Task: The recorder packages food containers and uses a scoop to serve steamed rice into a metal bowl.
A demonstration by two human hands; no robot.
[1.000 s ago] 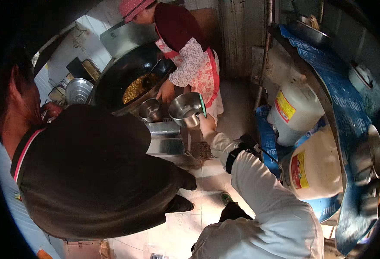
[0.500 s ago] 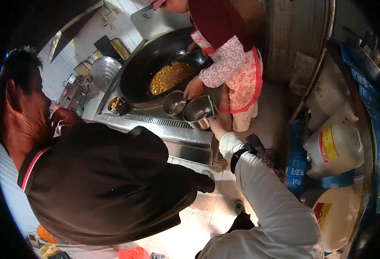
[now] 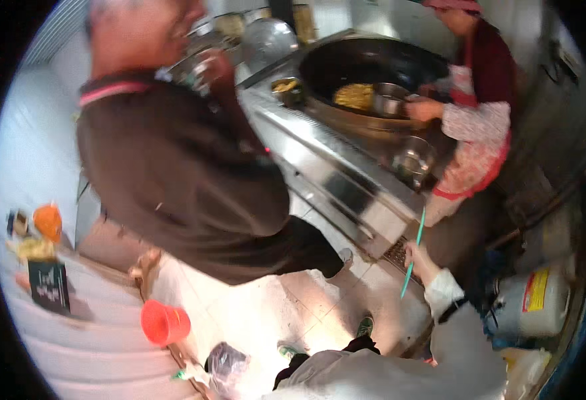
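Note:
My right hand (image 3: pixel 421 262), at the end of a pale sleeve with a black strap, is closed around a thin green stick (image 3: pixel 413 257). The stick slants upward, past the front corner of the steel stove; whether it is a straw or a rod I cannot make out. Nearest to it on the stove is a steel pot (image 3: pixel 414 160). Beyond stands a large black wok (image 3: pixel 319 67) with yellowish food (image 3: pixel 354 96) in it. A co-worker in a flowered apron holds a second steel pot (image 3: pixel 390 101) in the wok. My left hand does not show.
A person in a dark shirt (image 3: pixel 179 173) stands close on the left. A red bucket (image 3: pixel 165 323) and a bag-lined bin (image 3: pixel 227 370) are on the tiled floor. White jugs (image 3: pixel 529 303) line the right side. A small bowl (image 3: pixel 287 91) sits on the stove's left edge.
My right hand has drawn back from the pot on the stove, still with the green stick. The co-worker's pot has moved into the wok. My view has swung left.

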